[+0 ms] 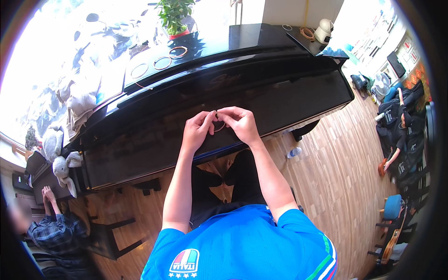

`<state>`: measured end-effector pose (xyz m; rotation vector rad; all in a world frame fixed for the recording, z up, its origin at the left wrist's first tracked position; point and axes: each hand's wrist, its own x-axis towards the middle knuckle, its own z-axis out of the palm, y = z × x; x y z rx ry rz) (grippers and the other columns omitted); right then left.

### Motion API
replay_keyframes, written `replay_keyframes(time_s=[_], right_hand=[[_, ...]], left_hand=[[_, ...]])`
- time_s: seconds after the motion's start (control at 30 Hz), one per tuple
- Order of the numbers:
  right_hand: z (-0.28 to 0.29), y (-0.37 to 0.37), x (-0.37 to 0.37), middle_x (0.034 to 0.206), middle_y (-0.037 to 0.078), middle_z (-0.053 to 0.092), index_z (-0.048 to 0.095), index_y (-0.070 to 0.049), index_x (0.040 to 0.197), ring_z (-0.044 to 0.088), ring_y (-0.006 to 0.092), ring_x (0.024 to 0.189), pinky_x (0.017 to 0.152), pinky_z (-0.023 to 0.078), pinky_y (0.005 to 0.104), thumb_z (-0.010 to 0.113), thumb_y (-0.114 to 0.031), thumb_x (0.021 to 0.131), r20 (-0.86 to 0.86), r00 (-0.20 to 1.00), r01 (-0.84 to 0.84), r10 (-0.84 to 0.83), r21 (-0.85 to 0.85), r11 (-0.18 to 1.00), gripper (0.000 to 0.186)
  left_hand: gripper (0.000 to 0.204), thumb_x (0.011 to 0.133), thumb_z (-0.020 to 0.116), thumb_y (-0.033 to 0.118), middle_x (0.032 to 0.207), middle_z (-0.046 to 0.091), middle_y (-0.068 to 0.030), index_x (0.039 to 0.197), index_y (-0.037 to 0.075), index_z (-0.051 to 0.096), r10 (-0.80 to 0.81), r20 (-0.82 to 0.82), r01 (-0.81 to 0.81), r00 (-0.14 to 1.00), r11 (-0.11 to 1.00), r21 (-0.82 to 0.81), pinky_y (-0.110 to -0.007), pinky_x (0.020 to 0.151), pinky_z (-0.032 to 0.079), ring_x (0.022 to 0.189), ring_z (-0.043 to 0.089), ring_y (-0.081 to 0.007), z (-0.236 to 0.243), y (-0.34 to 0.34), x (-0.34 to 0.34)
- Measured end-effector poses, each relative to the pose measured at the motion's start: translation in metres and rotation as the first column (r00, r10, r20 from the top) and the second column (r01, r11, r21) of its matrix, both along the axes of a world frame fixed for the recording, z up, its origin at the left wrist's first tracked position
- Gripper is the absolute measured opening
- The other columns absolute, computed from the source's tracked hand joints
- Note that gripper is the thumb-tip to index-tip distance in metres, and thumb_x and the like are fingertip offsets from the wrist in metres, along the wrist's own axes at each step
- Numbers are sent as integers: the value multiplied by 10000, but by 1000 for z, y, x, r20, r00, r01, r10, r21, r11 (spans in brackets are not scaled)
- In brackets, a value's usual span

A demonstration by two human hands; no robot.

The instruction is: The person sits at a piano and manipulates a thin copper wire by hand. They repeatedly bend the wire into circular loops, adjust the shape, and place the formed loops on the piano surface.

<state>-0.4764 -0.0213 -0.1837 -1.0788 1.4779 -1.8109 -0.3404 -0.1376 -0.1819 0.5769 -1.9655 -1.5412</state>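
both hands pinch one small coiled wire over the closed piano

left hand [198, 130] and right hand [240, 122] meet fingertip to fingertip on the wire loop [218, 125], just above the black piano's [280, 98] front edge; more loops [163, 62] lie well beyond, open wood floor [345, 154] to the right.

Person wears a bright blue short-sleeved shirt [242, 242]; sleeve hems end above the elbows. Right sleeve [308, 233] edged with green, white and red stripes. Small shield-shaped badge [184, 261] in green, white and red on the chest, a row of white stars beneath. Forearms bare. Dark trousers [224, 186].
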Motion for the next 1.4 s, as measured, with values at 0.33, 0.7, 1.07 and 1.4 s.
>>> replay_keyframes(time_s=[0.33, 0.7, 1.07, 1.4], right_hand=[[7, -1, 11, 847, 33, 732, 740, -23, 1102, 619, 55, 686, 571, 495, 208, 723, -161, 937, -29, 996, 82, -81, 65, 994, 216], [-1, 2, 11, 830, 17, 695, 761, -40, 1040, 604, 69, 632, 554, 479, 225, 698, -71, 926, -177, 978, 117, -110, 31, 993, 134], [-11, 1, 5, 884, 46, 670, 677, -11, 1217, 540, 52, 599, 543, 461, 208, 643, -199, 1001, 140, 974, 198, -179, -139, 970, 289], [-9, -1, 7, 888, 47, 636, 619, 12, 1207, 562, 54, 590, 521, 485, 207, 596, -117, 1009, 90, 975, 213, -203, -134, 968, 237]], left_hand=[[241, 1040, 568, 196, 697, 619, 1, 1075, -5, 696, 53, -122, -51, 991, 999, 16, -217, 578, 435, 639, 567, -60, -7, 0, 0], [185, 944, 716, 125, 771, 681, -25, 1044, -30, 715, 60, -249, -13, 967, 982, 188, -207, 579, 483, 624, 594, -61, -5, 1, 3], [157, 959, 686, 125, 924, 699, -53, 1015, -14, 735, 70, -224, -83, 972, 995, -47, -238, 752, 513, 845, 659, -101, 10, 3, 0], [326, 884, 738, 328, 819, 750, -155, 958, 13, 776, 348, -162, -384, 923, 835, -395, -355, 745, 548, 753, 733, -247, 130, -122, -109]])
